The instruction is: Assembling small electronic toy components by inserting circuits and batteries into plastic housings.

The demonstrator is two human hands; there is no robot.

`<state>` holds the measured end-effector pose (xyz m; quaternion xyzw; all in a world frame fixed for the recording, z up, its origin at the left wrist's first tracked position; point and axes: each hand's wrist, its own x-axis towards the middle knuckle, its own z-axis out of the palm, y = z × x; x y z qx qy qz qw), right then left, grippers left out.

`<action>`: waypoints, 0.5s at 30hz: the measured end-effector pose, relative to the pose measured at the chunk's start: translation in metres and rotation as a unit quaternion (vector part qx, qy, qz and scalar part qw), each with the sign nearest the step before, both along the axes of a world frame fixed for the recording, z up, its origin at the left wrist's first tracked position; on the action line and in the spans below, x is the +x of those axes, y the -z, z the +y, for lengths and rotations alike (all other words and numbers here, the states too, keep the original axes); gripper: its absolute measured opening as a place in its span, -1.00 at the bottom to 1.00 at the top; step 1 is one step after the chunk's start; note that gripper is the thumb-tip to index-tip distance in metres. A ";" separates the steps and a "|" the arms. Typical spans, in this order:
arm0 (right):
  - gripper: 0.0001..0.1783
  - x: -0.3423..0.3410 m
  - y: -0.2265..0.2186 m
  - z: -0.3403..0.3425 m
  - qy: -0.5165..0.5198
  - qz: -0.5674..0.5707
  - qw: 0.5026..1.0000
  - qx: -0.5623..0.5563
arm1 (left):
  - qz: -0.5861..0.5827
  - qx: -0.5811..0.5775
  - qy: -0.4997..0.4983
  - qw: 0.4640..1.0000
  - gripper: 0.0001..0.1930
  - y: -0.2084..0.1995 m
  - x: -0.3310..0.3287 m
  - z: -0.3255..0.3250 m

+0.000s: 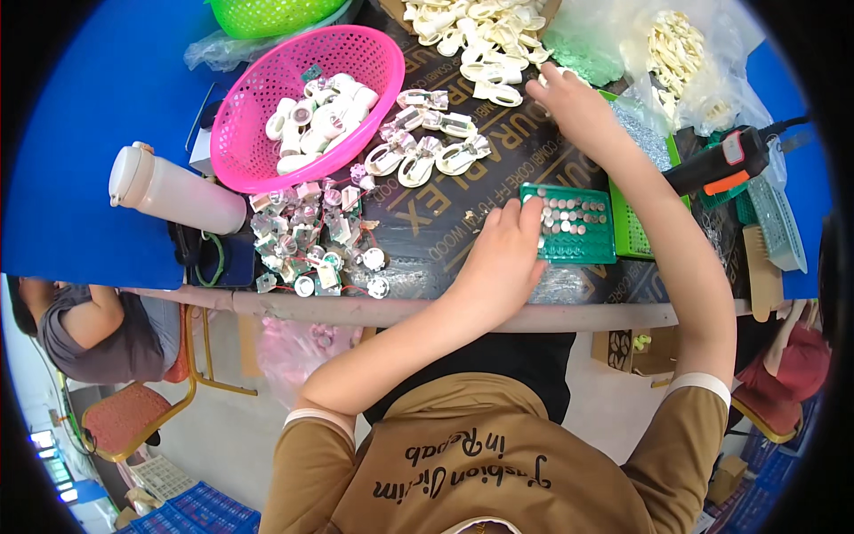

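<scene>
My left hand is at the left edge of a green ridged tray, fingers bent over the rim and thumb apart. Small silvery and copper-coloured discs sit in rows on that tray. Farther out, my right hand reaches toward a heap of cream plastic shells, its fingers spread. A pale shell lies partly behind those fingertips; whether they touch it is unclear. Between the heap and a pink basket lie several shells fitted with metallic parts.
The pink basket holds white assembled pieces. Wired circuit parts and a pale bottle are at left. At right, a black-and-orange handheld tool lies across a lime-green tray. Clear bags are behind. Other people sit at both sides.
</scene>
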<state>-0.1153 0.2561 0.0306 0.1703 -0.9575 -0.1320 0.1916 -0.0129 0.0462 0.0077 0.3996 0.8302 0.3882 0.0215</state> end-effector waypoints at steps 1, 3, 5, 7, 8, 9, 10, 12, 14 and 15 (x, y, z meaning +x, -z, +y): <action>-0.77 0.004 -0.004 0.002 -0.007 0.015 0.999 -0.028 | 0.008 -0.005 -0.004 1.000 -0.45 -0.001 -0.001 0.003; -0.72 0.012 -0.016 -0.006 -0.041 0.059 0.991 -0.111 | 0.022 -0.034 -0.022 0.999 -0.47 0.003 -0.010 0.010; -0.67 0.033 -0.033 -0.026 -0.017 0.023 0.977 -0.209 | 0.039 -0.040 -0.048 0.997 -0.52 0.004 -0.014 0.005; -0.63 0.062 -0.040 -0.037 -0.021 0.030 0.962 -0.272 | 0.034 -0.030 -0.055 0.997 -0.55 -0.001 -0.013 -0.002; -0.63 0.075 -0.040 -0.042 -0.023 0.031 0.957 -0.288 | 0.031 -0.021 -0.064 0.997 -0.57 -0.003 -0.013 -0.009; -0.64 0.090 -0.036 -0.054 -0.045 0.016 0.946 -0.322 | 0.035 0.012 -0.083 0.996 -0.61 -0.001 -0.012 -0.018; -0.65 0.104 -0.033 -0.066 -0.060 -0.031 0.934 -0.351 | 0.041 0.046 -0.102 0.993 -0.65 -0.001 -0.011 -0.029; -0.67 0.123 -0.019 -0.088 -0.120 -0.076 0.928 -0.344 | -0.099 0.115 -0.119 0.981 -0.73 0.001 -0.004 -0.049; -0.68 0.135 -0.002 -0.110 -0.145 -0.097 0.922 -0.347 | -0.261 0.216 -0.095 0.936 -0.72 0.002 0.006 -0.065; -0.68 0.137 0.002 -0.117 -0.148 -0.110 0.913 -0.365 | -0.255 0.222 -0.071 0.938 -0.66 0.001 0.011 -0.069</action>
